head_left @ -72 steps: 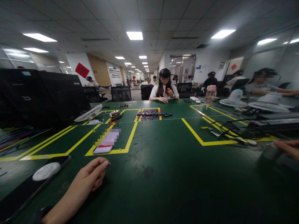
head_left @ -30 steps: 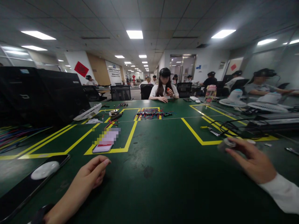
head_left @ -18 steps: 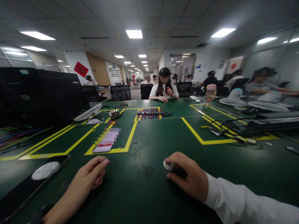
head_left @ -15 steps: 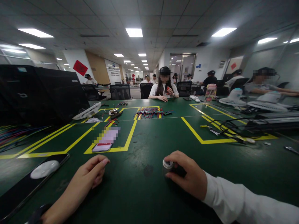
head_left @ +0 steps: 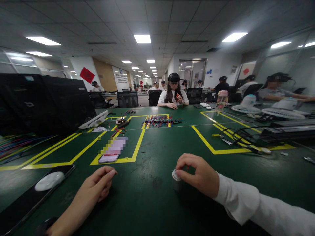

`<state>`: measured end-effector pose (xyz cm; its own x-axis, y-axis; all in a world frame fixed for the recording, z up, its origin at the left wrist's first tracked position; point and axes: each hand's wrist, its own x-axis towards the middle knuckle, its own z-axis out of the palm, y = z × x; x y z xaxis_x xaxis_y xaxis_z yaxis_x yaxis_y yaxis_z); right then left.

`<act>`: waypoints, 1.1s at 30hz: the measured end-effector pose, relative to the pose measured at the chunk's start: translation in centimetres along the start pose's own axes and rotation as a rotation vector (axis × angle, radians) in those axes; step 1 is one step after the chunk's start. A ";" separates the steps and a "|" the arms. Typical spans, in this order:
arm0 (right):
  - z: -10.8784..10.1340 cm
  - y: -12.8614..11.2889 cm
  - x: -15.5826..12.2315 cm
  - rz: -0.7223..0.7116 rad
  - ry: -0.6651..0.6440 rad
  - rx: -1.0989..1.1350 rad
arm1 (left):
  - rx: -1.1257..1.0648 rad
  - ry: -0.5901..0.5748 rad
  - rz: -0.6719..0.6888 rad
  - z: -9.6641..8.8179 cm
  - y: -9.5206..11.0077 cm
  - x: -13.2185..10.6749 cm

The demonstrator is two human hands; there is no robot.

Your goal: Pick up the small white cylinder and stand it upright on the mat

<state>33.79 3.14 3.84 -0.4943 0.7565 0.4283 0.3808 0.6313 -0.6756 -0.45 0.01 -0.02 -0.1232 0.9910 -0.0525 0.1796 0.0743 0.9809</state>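
Note:
A small grey cylinder (head_left: 176,184) with a pale, bright-rimmed top stands upright on the green table (head_left: 152,209). My right hand (head_left: 198,175), in a white sleeve, is closed at its top, thumb and fingertips against the rim. Whether a separate lid is between those fingers is too small to tell. To the left, my left hand (head_left: 99,183) hovers at or rests on the table with its fingers curled and the thumb pressed to the index finger. Nothing shows in it. Beyond it lies a phone (head_left: 109,158), partly blurred out by pixels.
At left lies a large dark phone (head_left: 22,203) with a white oval object (head_left: 49,181) on it. Wired boards (head_left: 158,121) and a small motor-like part (head_left: 122,120) sit farther back. Black cables (head_left: 236,139) and fans (head_left: 247,105) are at right. A person (head_left: 173,95) sits opposite.
My right thumb has moved from the cylinder's side up to its top, and the fingers have drawn together there. My left hand keeps its curled pose. The view has tilted slightly.

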 end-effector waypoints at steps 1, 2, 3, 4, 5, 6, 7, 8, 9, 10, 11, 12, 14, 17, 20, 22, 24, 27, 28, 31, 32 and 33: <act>-0.2 -0.1 0.1 0.004 0.008 0.010 | -0.007 -0.005 0.003 -0.1 -0.1 0.0; -0.5 -0.1 0.2 0.011 0.031 0.024 | -0.013 -0.007 0.008 -0.1 -0.2 0.0; -0.8 0.1 0.1 0.025 0.066 0.036 | -0.016 -0.007 0.013 -0.2 -0.3 0.1; -1.1 0.3 -0.1 0.046 0.101 0.041 | -0.019 -0.006 0.017 -0.2 -0.4 0.1; -1.4 0.6 -0.4 0.073 0.129 0.035 | -0.024 -0.002 0.018 -0.2 -0.4 0.1; -1.6 1.1 -0.8 0.101 0.137 0.022 | -0.030 -0.002 0.017 -0.2 -0.4 0.2; -1.8 1.6 -1.3 0.127 0.123 0.006 | -0.036 -0.004 0.012 -0.2 -0.4 0.2; -1.8 2.2 -1.9 0.150 0.090 -0.010 | -0.041 -0.006 0.009 -0.2 -0.4 0.2; -1.7 2.8 -2.4 0.167 0.040 -0.026 | -0.045 -0.007 0.005 -0.2 -0.4 0.3; -1.6 3.3 -3.0 0.178 -0.014 -0.045 | -0.044 -0.007 0.004 -0.2 -0.4 0.3; -1.4 3.6 -3.5 0.183 -0.063 -0.070 | -0.039 -0.007 0.005 -0.2 -0.4 0.3; -1.2 3.9 -3.9 0.181 -0.101 -0.103 | -0.032 -0.009 0.008 -0.2 -0.4 0.3; -0.9 4.0 -4.3 0.172 -0.143 -0.178 | -0.018 -0.014 0.017 -0.3 -0.4 0.2; -0.7 3.6 -4.4 0.172 -0.157 -0.248 | -0.014 -0.017 0.017 -0.3 -0.3 0.1; -0.8 3.1 -4.2 0.173 -0.157 -0.270 | -0.015 -0.005 0.010 -0.1 0.0 -0.1; -0.8 3.0 -4.2 0.168 -0.147 -0.253 | -0.009 0.007 0.007 0.1 0.2 -0.3; -0.9 3.1 -4.1 0.170 -0.126 -0.217 | -0.006 0.012 0.002 0.1 0.3 -0.3; -0.8 3.4 -4.1 0.164 -0.109 -0.175 | -0.017 -0.002 0.011 0.0 0.2 -0.3; -0.8 3.5 -4.1 0.160 -0.113 -0.177 | -0.023 -0.006 0.015 0.0 0.1 -0.2; -0.7 3.5 -4.1 0.148 -0.127 -0.205 | -0.025 -0.017 0.025 -0.2 -0.3 0.0; -0.7 3.6 -4.1 0.145 -0.127 -0.211 | -0.021 -0.020 0.026 -0.2 -0.4 0.1; -0.7 3.6 -4.1 0.141 -0.127 -0.214 | -0.018 -0.022 0.029 -0.3 -0.5 0.1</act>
<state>37.70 2.40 0.07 -0.5136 0.8203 0.2517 0.6021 0.5535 -0.5754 -0.81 0.06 -0.43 -0.0969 0.9949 -0.0275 0.1653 0.0434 0.9853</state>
